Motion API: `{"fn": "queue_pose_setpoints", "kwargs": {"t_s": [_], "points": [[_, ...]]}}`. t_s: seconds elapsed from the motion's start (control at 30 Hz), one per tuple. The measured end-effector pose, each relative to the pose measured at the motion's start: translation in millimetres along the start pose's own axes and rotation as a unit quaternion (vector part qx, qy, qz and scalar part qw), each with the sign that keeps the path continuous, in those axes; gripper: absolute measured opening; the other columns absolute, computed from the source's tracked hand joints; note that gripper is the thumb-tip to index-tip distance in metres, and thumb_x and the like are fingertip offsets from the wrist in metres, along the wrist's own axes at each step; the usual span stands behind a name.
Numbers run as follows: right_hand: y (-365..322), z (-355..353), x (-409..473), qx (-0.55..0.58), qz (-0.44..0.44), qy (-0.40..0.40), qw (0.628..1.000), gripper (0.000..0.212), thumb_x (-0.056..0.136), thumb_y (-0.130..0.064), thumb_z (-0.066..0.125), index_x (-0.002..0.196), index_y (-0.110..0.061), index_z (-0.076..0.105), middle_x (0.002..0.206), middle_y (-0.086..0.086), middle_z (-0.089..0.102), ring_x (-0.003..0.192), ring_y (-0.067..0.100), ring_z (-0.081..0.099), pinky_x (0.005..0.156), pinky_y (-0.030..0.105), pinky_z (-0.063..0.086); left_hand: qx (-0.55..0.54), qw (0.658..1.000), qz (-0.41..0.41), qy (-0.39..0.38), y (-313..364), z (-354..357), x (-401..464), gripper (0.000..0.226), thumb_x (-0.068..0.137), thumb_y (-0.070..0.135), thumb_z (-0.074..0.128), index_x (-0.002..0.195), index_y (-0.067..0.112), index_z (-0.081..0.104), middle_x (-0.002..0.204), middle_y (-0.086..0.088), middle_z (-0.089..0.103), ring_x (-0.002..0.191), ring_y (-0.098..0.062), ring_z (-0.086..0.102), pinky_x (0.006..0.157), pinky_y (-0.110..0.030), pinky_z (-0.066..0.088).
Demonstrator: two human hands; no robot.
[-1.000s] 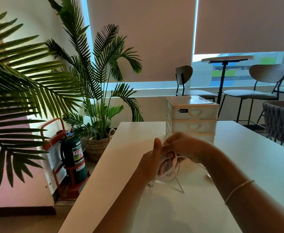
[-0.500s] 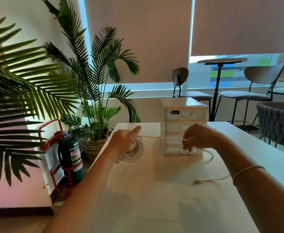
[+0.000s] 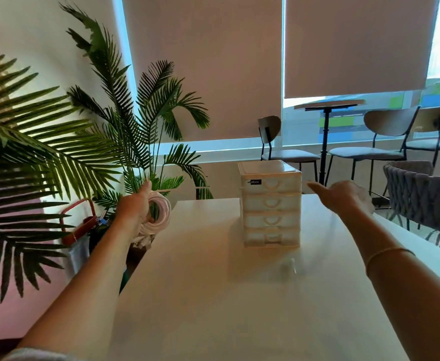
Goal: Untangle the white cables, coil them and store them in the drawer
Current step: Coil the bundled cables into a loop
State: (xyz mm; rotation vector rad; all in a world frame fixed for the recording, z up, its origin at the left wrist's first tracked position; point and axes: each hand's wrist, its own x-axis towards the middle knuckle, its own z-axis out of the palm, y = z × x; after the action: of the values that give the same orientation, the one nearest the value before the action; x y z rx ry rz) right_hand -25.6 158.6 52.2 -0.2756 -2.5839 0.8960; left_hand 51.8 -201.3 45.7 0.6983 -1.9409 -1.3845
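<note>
hands now spread wider: left hand (image 3: 133, 207) grips cable coil (image 3: 159, 213), right hand (image 3: 340, 195) pinches the strand.

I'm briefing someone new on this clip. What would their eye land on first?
Probably the two arms spread wide over the white table: the left hand grips a coil of white cable at the table's left edge, a strand stretching across to the right hand. Between them stands a small white drawer unit, all drawers closed. Big palm plants fill the left.
</note>
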Motion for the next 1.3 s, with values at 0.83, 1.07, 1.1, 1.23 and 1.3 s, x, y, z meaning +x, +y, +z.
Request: {"fn": "queue_pose_setpoints", "kwargs": {"t_s": [0.83,1.07,1.1,1.23,1.3], "points": [[-106,47,-136,0.116,-0.308,-0.293,0.898,0.044,0.092,-0.051,0.039,0.117,-0.017,0.053,0.108,0.01,0.061,0.096,0.023,0.059,0.08,0.033,0.048,-0.198,0.926,-0.104,-0.304,6,39,-93,0.051,0.086,0.057,0.05,0.056,0.015,0.047,0.04,0.004,0.033,0.034,-0.009,0.028,0.04,-0.022,0.025],[-98,52,-132,0.11,-0.356,-0.231,0.899,0.036,0.098,-0.035,0.035,0.102,-0.011,0.061,0.088,0.004,0.058,0.08,0.016,0.054,0.069,0.027,0.039,-0.264,0.887,-0.126,-0.357,-1,40,-92,0.054,0.088,0.06,0.037,0.058,0.016,0.038,0.034,0.008,0.026,0.025,-0.005,0.023,0.029,-0.012,0.022],[-98,54,-132,0.126,-0.354,-0.227,0.898,0.034,0.098,-0.034,0.036,0.103,-0.011,0.061,0.087,0.002,0.056,0.08,0.015,0.053,0.07,0.026,0.038,-0.273,0.883,-0.127,-0.36,-1,41,-93,0.054,0.088,0.061,0.036,0.058,0.015,0.038,0.034,0.008,0.026,0.025,-0.005,0.023,0.029,-0.012,0.021],[-93,61,-132,0.186,-0.332,-0.219,0.898,0.03,0.097,-0.03,0.039,0.1,-0.011,0.062,0.08,-0.006,0.053,0.078,0.013,0.051,0.068,0.024,0.038,-0.302,0.872,-0.128,-0.364,-4,46,-93,0.054,0.081,0.063,0.042,0.055,0.015,0.043,0.036,0.007,0.026,0.026,-0.004,0.024,0.03,-0.012,0.021],[-91,62,-130,0.197,-0.331,-0.225,0.895,0.029,0.097,-0.029,0.04,0.098,-0.011,0.062,0.073,-0.011,0.05,0.071,0.009,0.05,0.062,0.02,0.038,-0.321,0.862,-0.125,-0.371,-6,47,-96,0.05,0.072,0.062,0.049,0.055,0.015,0.048,0.037,0.007,0.026,0.027,-0.003,0.025,0.029,-0.012,0.022]]}}
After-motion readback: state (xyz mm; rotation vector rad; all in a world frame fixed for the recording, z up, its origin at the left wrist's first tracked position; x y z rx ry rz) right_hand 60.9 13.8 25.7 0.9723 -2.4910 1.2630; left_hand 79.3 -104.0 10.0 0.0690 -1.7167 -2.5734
